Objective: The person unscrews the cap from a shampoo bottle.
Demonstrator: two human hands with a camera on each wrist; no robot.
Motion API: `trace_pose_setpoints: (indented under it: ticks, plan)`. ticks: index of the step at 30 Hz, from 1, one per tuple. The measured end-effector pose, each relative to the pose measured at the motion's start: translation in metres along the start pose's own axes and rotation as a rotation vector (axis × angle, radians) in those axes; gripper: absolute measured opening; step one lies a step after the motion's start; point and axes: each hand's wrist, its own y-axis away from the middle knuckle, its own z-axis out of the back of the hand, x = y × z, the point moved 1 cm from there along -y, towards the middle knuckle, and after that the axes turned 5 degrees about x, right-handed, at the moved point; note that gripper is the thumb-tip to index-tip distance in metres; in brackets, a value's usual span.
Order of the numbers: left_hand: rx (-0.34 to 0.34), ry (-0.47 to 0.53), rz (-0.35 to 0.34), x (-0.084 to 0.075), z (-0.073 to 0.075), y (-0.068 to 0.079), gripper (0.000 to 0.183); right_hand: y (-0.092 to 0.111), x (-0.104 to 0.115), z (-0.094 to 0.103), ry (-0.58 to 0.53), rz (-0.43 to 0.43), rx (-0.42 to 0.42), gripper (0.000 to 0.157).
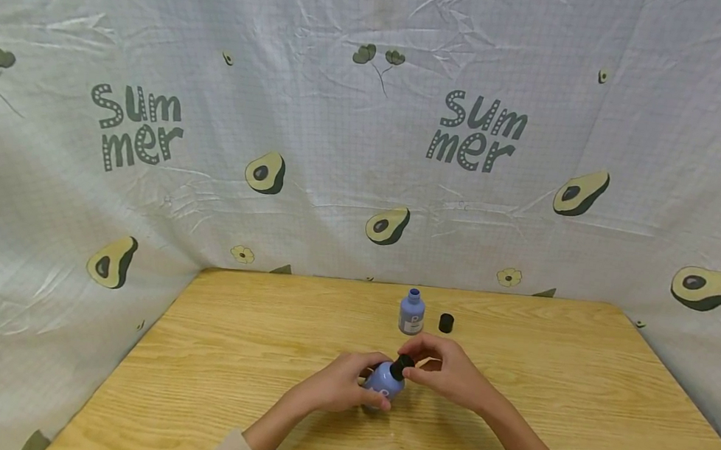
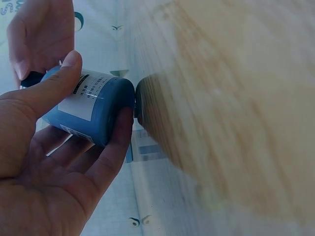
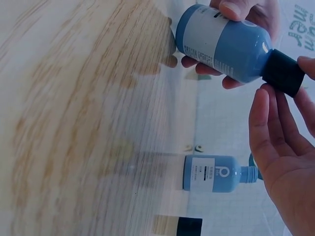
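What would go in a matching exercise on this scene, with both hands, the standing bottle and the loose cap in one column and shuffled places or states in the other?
1. Left hand
2. Right hand
3. Standing bottle
4. Loose cap

A. uncapped, its neck open
B. grips the body of the held bottle
C. on the table, fitted to no bottle
D. pinches the held bottle's cap

Pairs: 1-B, 2-D, 3-A, 4-C

left hand (image 1: 344,384): grips blue bottle (image 1: 386,381) | right hand (image 1: 445,373): pinches black cap (image 1: 400,368) | behind: uncapped bottle (image 1: 412,315), loose cap (image 1: 446,323)
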Motion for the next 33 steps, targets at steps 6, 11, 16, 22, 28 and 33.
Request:
trace_pose_setpoints:
  ticks: [6, 11, 16, 22, 28, 33]
  plan:
    - [-0.003, -0.005, -0.006, 0.0013, -0.0007, -0.0006, 0.052, 0.0007, 0.0009, -0.0001, 0.017, 0.022, 0.014, 0.029]
    - [-0.004, -0.004, -0.008, 0.002, -0.0007, -0.0005, 0.052, 0.0007, -0.0005, 0.0002, 0.027, -0.001, -0.024, 0.029]
    - [-0.003, 0.0, -0.01, 0.0014, -0.0004, -0.0004, 0.053, 0.0002, -0.0015, 0.0004, 0.032, -0.024, -0.041, 0.024]
    - [-0.004, -0.003, -0.005, 0.0004, -0.0004, -0.0005, 0.052, -0.0002, -0.0008, 0.0005, 0.004, -0.009, -0.01, 0.027]
    - [0.0, 0.002, -0.002, 0.0006, -0.0008, -0.0005, 0.054, 0.0004, 0.0001, 0.0005, 0.015, 0.023, 0.008, 0.026]
    - [-0.003, 0.001, -0.01, 0.0007, -0.0007, -0.0005, 0.051, 0.0011, 0.0004, 0.0005, 0.015, -0.005, -0.02, 0.029]
